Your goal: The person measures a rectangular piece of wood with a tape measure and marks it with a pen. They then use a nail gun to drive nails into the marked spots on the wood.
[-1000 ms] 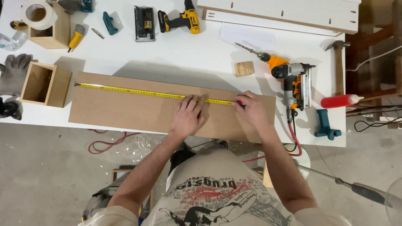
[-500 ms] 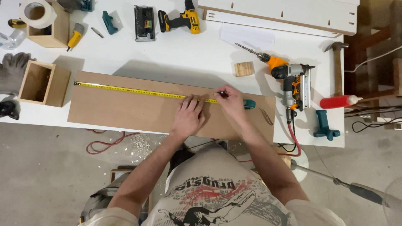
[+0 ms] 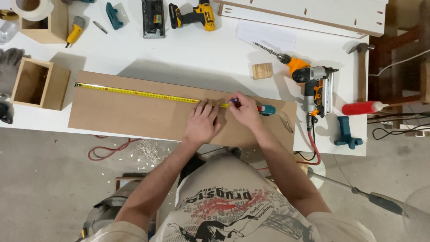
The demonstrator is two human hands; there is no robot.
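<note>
While left hand (image 3: 202, 122) pins yellow tape (image 3: 139, 93), right hand (image 3: 244, 112) marks beside it.

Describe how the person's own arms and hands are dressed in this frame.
Both arms are bare along all that shows; no sleeve cuffs are visible. The left hand and right hand wear no gloves, and no watch, ring or wristband can be made out. The shirt is off-white with a red, black and grey printed graphic.

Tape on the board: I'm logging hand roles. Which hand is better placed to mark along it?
Right hand: it holds a pen at the tape. Left hand lies flat on the board.
</note>
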